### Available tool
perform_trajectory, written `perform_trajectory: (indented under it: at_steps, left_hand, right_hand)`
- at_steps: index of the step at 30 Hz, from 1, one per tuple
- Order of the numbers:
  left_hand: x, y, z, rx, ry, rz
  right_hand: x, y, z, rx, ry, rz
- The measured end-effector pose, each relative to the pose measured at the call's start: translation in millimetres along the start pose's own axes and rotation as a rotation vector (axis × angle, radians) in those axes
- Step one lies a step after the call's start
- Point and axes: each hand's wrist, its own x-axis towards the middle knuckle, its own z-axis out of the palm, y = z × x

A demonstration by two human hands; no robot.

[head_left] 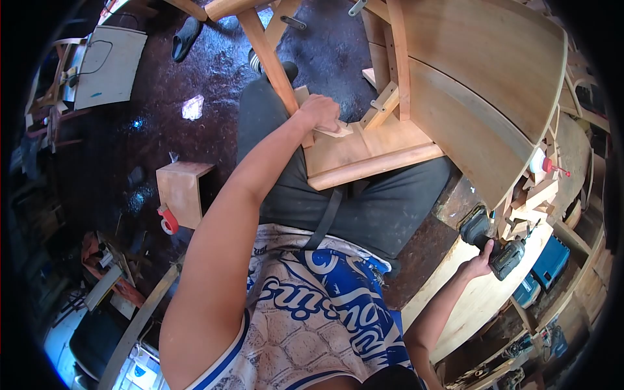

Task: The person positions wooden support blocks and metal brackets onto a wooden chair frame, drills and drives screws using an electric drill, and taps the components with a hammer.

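Observation:
Across my lap lies a wooden furniture piece, its flat board edged by a rounded front rail and joined to slanted legs. My left hand is closed at the corner by one leg, its fingers around a small piece of light wood; the fingertips are partly hidden. Off to my right side, my right hand grips a cordless drill by its handle, with the battery end towards the furniture. A corner block with a metal plate sits farther along the board.
Large curved wooden panels rise at the right. Below them, wood offcuts, a white bottle with a red cap and a blue case crowd a bench. At left stand a small wooden box and a red tape dispenser.

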Motion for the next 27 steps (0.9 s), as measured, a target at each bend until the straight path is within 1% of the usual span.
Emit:
perform_trajectory:
  at_steps: [4,12,27]
  left_hand:
    - [1.3,0.6,-0.8,0.001,-0.023,-0.001]
    - [1.5,-1.1,0.9,-0.005,-0.042,-0.005]
    - [3.8,-2.0,3.3,-0.012,-0.024,-0.005]
  right_hand:
    - [0.9,2.0,-0.8,0.005,0.03,-0.017]
    - [1.2,3.4,-2.1,0.007,0.011,-0.007]
    - [-0.4,-0.7,0.1,-0.02,0.002,-0.008]
